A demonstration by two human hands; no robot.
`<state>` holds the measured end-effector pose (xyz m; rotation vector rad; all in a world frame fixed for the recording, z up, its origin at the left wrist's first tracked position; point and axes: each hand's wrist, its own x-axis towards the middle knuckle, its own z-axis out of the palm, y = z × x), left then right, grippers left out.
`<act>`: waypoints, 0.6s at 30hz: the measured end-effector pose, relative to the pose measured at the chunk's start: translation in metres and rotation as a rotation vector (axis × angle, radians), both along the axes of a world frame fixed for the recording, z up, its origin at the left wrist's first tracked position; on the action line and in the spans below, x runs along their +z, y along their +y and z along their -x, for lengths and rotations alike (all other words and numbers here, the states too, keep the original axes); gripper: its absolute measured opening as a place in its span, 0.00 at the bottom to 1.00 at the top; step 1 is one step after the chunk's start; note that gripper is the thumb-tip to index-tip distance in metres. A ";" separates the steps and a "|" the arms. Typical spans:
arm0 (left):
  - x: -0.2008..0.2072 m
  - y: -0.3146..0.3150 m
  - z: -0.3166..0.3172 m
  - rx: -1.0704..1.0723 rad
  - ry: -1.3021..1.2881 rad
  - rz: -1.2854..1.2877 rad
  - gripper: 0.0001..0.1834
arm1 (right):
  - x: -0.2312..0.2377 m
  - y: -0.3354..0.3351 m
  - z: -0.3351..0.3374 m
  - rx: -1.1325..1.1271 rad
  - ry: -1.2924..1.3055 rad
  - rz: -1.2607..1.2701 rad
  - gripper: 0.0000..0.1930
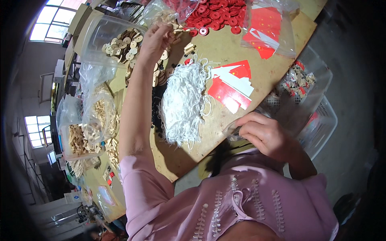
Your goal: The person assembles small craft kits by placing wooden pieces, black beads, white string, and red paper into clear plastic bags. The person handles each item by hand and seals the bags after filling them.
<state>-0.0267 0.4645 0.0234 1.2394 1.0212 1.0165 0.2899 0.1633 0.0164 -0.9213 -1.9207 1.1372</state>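
My left hand reaches far across the table to a heap of small wooden pieces. Its fingers are bent together, and what they pinch, if anything, cannot be made out. Close to my body, at the table's near edge, my right hand is closed on a small clear plastic bag. Between my arms lies a big bundle of white strings. Beside it are loose red and white flag cards. Round wooden discs with holes spill from a clear tub next to my left forearm.
Red plastic wheels are heaped at the far side, beside a bag of flag cards. At right, below the table edge, a clear bin holds filled packets. Wooden blocks fill a tub at left. A wooden table carries the parts.
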 end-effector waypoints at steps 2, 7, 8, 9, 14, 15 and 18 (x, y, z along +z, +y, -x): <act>-0.008 -0.003 0.015 -0.001 -0.409 0.321 0.09 | 0.001 -0.001 0.000 0.006 -0.010 0.007 0.02; -0.005 -0.025 0.018 -0.177 -0.819 0.522 0.16 | 0.002 -0.004 0.001 0.019 -0.019 -0.035 0.03; -0.011 -0.023 0.021 -0.235 -0.891 0.606 0.14 | 0.002 -0.005 0.000 0.020 -0.023 -0.044 0.03; -0.011 -0.021 0.018 -0.213 -0.824 0.622 0.14 | 0.001 -0.006 0.000 0.019 -0.021 -0.042 0.03; -0.011 -0.024 -0.003 -0.161 -0.259 0.365 0.13 | -0.001 -0.009 -0.001 0.016 -0.024 -0.039 0.03; -0.011 -0.025 -0.002 -0.222 -0.108 0.239 0.12 | -0.002 -0.010 -0.002 0.014 -0.021 -0.043 0.03; -0.019 -0.028 -0.006 -0.275 0.384 0.031 0.13 | -0.003 -0.010 -0.004 0.010 -0.014 -0.047 0.03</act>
